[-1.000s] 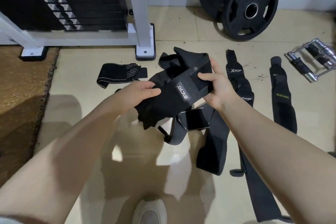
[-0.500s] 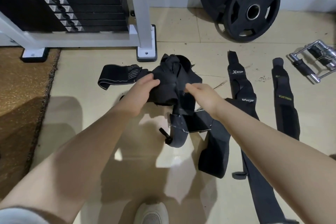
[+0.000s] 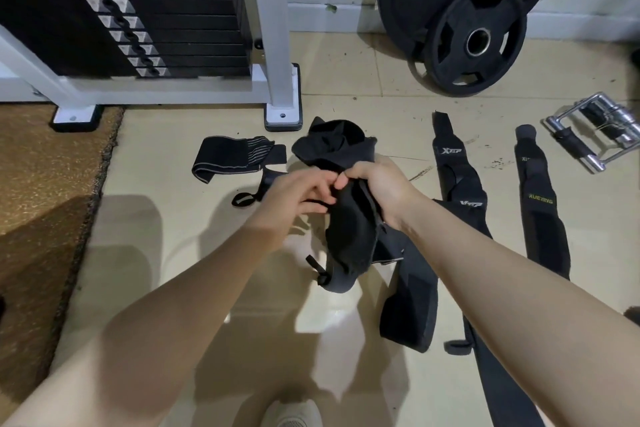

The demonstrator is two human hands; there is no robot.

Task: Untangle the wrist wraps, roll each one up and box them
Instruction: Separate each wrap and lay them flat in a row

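Observation:
A tangled bundle of black wrist wraps (image 3: 341, 229) hangs above the tiled floor at the centre of the head view. My right hand (image 3: 379, 187) grips its upper part from the right. My left hand (image 3: 298, 194) pinches a strap of the same bundle at its left edge, fingers curled. A long black wrap (image 3: 412, 302) trails down from the bundle onto the floor. Two wraps lie flat to the right, one marked XTEP (image 3: 457, 166) and one with yellow lettering (image 3: 540, 204). A grey-striped wrap (image 3: 235, 158) lies folded on the left. No box is in view.
A weight-stack machine with a white frame (image 3: 277, 45) stands at the back left. Weight plates (image 3: 481, 38) lean on the wall behind. A chrome cable handle (image 3: 599, 139) lies at the far right. A brown mat (image 3: 41, 204) borders the left. My shoe (image 3: 291, 414) is at the bottom.
The stretched wrap has been gathered into a bunch. My right hand has closed round the bundle, and both hands have come together at its top.

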